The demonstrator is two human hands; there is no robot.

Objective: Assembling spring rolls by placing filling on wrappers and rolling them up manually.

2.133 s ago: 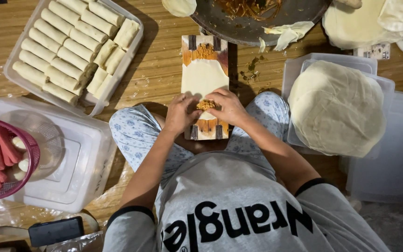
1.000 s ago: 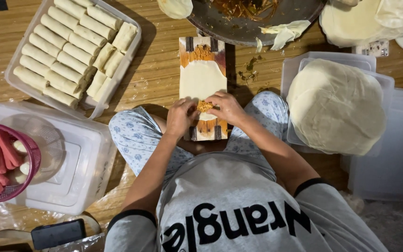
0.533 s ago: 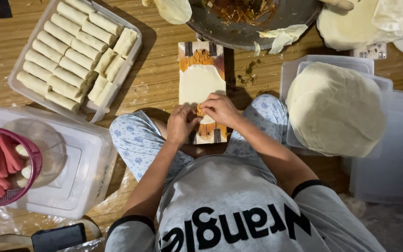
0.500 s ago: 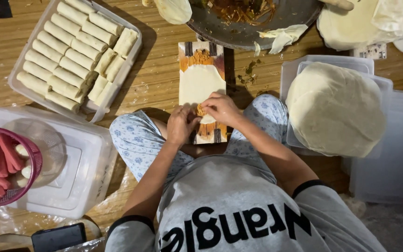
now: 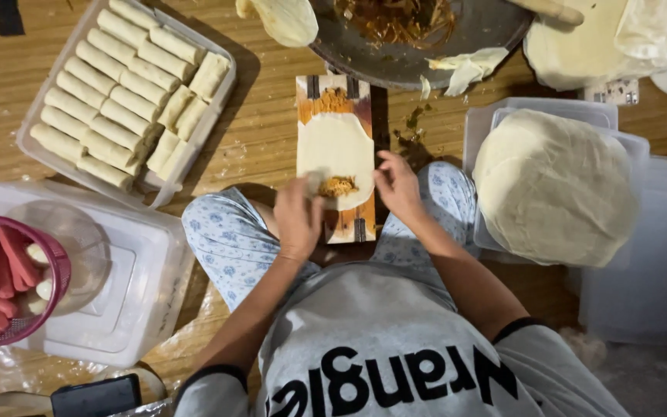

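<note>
Pale round wrapper (image 5: 335,147) flat on a small wooden board (image 5: 363,220) above the knees, shredded orange filling (image 5: 339,186) at its near edge between left hand (image 5: 297,218) pinching the wrapper's left rim and right hand (image 5: 397,188), fingers loosely curled, touching its right edge.
</note>
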